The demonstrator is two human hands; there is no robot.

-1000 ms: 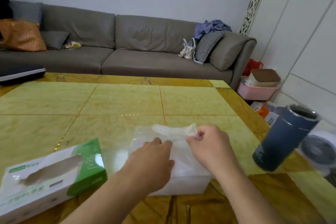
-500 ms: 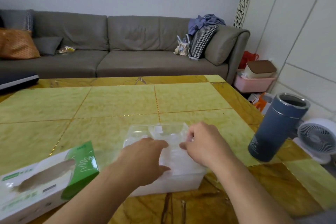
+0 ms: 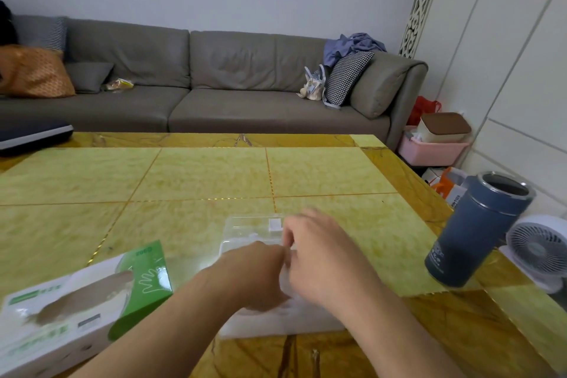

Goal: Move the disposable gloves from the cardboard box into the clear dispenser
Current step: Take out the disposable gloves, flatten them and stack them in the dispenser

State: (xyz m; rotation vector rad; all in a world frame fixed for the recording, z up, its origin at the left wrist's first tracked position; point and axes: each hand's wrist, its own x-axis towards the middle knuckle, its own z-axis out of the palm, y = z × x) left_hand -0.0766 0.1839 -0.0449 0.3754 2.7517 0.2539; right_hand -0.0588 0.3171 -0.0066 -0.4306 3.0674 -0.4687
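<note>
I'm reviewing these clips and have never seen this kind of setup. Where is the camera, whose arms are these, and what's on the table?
The camera sits on a person's head, looking forward and down, so the two bare arms are the wearer's own. The left hand and right hand meet over a clear dispenser on the yellow-green table. They blur with motion, so what they grip cannot be told. A green-and-white cardboard box of gloves lies to the left, and a dark blue tumbler stands to the right. A grey sofa is behind.
</note>
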